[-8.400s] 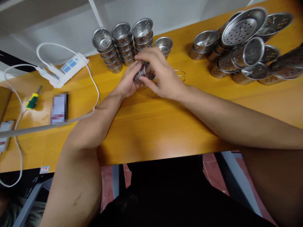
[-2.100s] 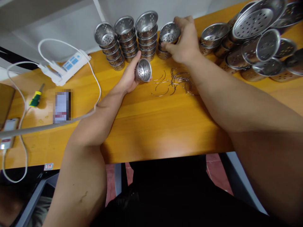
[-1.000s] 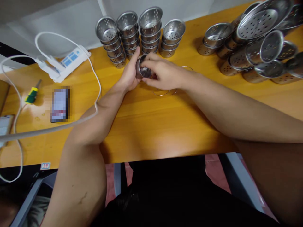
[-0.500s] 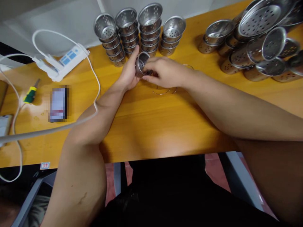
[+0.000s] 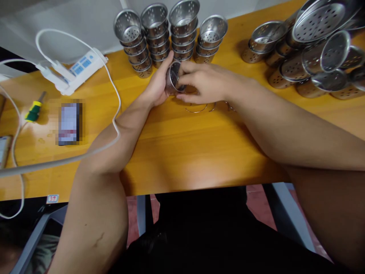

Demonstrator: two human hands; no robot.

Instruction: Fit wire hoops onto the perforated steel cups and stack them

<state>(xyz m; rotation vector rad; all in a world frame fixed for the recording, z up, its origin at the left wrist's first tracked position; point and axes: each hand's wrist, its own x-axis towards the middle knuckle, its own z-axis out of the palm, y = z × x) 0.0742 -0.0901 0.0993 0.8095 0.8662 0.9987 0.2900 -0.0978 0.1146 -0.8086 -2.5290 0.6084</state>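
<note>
My left hand (image 5: 158, 85) is wrapped round a small perforated metal cup (image 5: 171, 78), thumb up along its side. The cup is tilted, its mouth facing right toward my other hand. My right hand (image 5: 203, 82) has its fingers bent at the cup's mouth and its thumb by the lower rim; it seems to grip the rim, and the fingertips are partly hidden. Thin curved wires (image 5: 196, 111) lie on the table under my right hand. Just behind the hands stand several stacks of the same kind of cup, one (image 5: 184, 28) directly beyond the held cup.
More perforated cups (image 5: 264, 38) and larger perforated containers (image 5: 319, 23) crowd the right back. On the left are a white power strip (image 5: 82, 70), a green-yellow screwdriver (image 5: 34, 111) and a blurred-out phone (image 5: 69, 123). A white cable (image 5: 57, 164) crosses in front of my left arm.
The fingers of my right hand have spread a little at the cup's mouth, and that hand sits slightly further right. The held cup has also shifted slightly right in view.
</note>
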